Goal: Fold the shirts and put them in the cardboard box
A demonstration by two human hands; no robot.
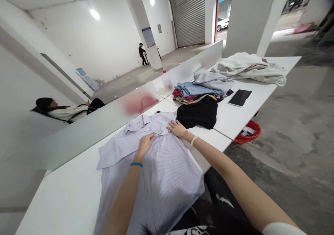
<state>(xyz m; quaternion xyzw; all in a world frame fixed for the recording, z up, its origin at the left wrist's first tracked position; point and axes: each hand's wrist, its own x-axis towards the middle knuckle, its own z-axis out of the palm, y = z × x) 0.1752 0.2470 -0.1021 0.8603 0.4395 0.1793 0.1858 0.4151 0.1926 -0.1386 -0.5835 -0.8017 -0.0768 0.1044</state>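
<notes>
A pale lavender, finely striped shirt (pixel 167 169) lies spread over the white table, its lower part reaching the near edge. One sleeve is laid out to the left, and the collar (pixel 138 123) is at the far side. My left hand (pixel 146 144), with a blue band at the wrist, rests on the shirt near the collar, fingers stretched out over the fabric. To its right, my right hand (pixel 177 128) lies flat with fingers apart on the shirt's upper right part. A white beaded bracelet circles that wrist. The fabric under both palms is hidden.
Right of the shirt are a folded black garment (pixel 198 112), a stack of folded clothes (pixel 193 89), a tablet (pixel 240 97) and a heap of whitish cloth (pixel 247 68). Frosted dividers (pixel 104 123) run behind. A red basket (pixel 252 132) stands below. Two people are farther off.
</notes>
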